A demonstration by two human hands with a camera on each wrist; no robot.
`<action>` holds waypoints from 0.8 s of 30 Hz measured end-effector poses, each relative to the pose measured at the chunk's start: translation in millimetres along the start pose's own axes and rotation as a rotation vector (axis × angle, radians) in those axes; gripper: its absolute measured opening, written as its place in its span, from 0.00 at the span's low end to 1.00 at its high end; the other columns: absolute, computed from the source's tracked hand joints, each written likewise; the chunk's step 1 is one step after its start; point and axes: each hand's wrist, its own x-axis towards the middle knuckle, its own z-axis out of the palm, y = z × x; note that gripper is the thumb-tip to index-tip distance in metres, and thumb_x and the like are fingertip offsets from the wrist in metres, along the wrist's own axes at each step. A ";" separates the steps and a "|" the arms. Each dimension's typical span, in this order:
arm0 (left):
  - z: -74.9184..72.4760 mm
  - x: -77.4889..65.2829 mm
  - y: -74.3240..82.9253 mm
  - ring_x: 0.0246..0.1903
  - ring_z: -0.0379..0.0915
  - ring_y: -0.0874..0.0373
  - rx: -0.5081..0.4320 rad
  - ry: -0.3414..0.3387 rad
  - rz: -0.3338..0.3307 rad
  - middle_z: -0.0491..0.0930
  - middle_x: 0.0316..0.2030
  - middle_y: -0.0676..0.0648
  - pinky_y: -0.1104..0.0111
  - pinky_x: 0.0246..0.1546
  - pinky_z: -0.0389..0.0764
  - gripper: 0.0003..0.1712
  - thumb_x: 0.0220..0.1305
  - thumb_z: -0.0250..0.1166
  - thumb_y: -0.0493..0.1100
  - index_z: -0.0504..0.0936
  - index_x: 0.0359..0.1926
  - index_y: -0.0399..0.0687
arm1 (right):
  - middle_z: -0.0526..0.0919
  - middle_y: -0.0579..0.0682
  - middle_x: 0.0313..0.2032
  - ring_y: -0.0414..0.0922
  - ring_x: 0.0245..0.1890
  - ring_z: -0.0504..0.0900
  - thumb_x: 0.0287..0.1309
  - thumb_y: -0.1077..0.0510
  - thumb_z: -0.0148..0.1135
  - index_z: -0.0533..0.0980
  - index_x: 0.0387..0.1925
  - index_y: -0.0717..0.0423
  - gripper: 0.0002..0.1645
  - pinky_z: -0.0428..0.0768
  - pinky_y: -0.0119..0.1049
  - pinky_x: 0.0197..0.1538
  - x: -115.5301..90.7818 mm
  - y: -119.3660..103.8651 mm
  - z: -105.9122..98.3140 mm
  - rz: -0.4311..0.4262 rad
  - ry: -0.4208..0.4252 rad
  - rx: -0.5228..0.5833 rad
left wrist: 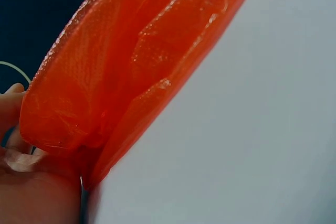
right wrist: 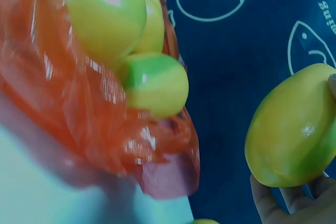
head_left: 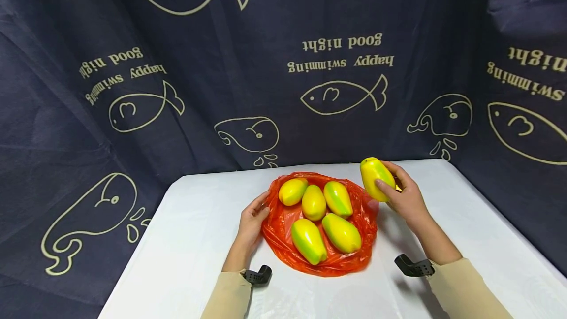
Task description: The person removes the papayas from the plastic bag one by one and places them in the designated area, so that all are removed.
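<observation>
A red plastic bag lies spread open on the white table, with several yellow-green papayas inside its rim. At the bag's left edge, my left hand holds the thin plastic. The left wrist view shows the red film bunched against the thumb side of that hand. My right hand grips another papaya above the table, just beyond the bag's upper right edge. In the right wrist view, fingertips are partly hidden behind this papaya.
Behind the right hand peeks a small yellow patch, mostly hidden. A dark blue curtain with fish and whale drawings hangs behind and beside the white table. Each wrist wears a black strap.
</observation>
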 end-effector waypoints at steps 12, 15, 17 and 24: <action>-1.5 -1.0 1.9 0.66 0.70 0.48 0.013 -0.001 -0.037 0.72 0.67 0.43 0.70 0.59 0.79 0.29 0.70 0.54 0.29 0.74 0.68 0.53 | 0.67 0.51 0.67 0.37 0.54 0.66 0.67 0.36 0.57 0.61 0.75 0.38 0.38 0.69 0.26 0.50 0.3 16.6 -29.9 0.114 0.098 -0.054; -0.8 -1.6 2.7 0.65 0.70 0.50 0.014 0.007 -0.049 0.73 0.67 0.45 0.70 0.59 0.79 0.28 0.70 0.55 0.30 0.75 0.67 0.55 | 0.67 0.48 0.67 0.36 0.55 0.65 0.66 0.36 0.57 0.62 0.74 0.36 0.38 0.68 0.25 0.51 -0.1 22.8 -36.5 0.135 0.133 -0.044; -0.6 -2.3 3.0 0.65 0.71 0.49 0.017 0.004 -0.047 0.73 0.67 0.45 0.70 0.59 0.79 0.28 0.71 0.55 0.30 0.75 0.68 0.55 | 0.68 0.45 0.66 0.35 0.54 0.65 0.66 0.37 0.58 0.62 0.74 0.36 0.37 0.67 0.22 0.50 -0.2 28.4 -40.4 0.146 0.166 -0.036; -0.1 -0.9 2.5 0.63 0.71 0.50 0.007 0.006 -0.042 0.73 0.66 0.44 0.72 0.57 0.80 0.28 0.71 0.54 0.30 0.75 0.68 0.55 | 0.72 0.41 0.58 0.33 0.48 0.64 0.64 0.37 0.60 0.65 0.73 0.39 0.38 0.66 0.21 0.45 3.9 49.0 -51.8 0.250 0.291 -0.105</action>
